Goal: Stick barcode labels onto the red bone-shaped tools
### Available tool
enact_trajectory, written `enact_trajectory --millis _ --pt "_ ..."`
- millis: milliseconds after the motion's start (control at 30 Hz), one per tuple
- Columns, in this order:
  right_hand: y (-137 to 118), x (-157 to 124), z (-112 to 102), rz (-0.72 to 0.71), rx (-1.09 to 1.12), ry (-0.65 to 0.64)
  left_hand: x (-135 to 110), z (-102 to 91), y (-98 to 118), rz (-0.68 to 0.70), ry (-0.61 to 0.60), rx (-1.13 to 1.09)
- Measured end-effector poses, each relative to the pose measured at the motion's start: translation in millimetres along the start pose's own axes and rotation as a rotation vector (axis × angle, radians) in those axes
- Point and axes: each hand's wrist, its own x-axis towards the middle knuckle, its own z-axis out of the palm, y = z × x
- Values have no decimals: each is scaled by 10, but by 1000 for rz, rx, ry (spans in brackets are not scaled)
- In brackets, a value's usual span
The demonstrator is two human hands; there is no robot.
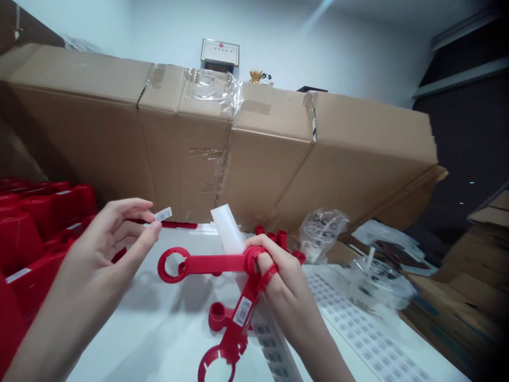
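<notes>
Many red plastic parts (40, 223) are stacked at far left, some with white labels. Left hand (107, 254) just beside them, thumb and forefinger pinching a small barcode label (163, 214) at one end, other fingers loosely curled. White surface (131, 329) runs under both hands. Centre: red moulded part (214, 263), ring-ended arms spreading from a hub, held at the hub by the right hand (286, 286), fingers wrapped round it, one short red arm lying across them. Second barcode label (242, 311) sits on the part's lower arm. Printed label strip (270, 339) passes beneath part and hand, its blank translucent end (227, 229) rising behind the hub. Further right: clear plastic bag (320, 233), longer label sheet (366, 334) flat on the surface, clear plastic cup (374, 281). Large taped cardboard cartons (222, 154) line the back.
</notes>
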Motion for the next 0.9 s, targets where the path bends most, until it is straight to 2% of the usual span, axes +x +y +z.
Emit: enact_trajectory --millis 67,200,267,533,900 --pt "1 -9 19 -5 -10 0 -62 -18 34 5 -27 33" --pt "-17 -46 41 -19 4 -5 -169 16 70 -181 -239 141" --pt "-35 -76 53 -28 21 -11 -208 69 96 -219 -289 139" --pt "-91 -126 78 -55 31 -12 -294 227 229 -258 -286 83" --pt "-73 -131 80 -58 35 15 -225 222 111 -234 -389 105"
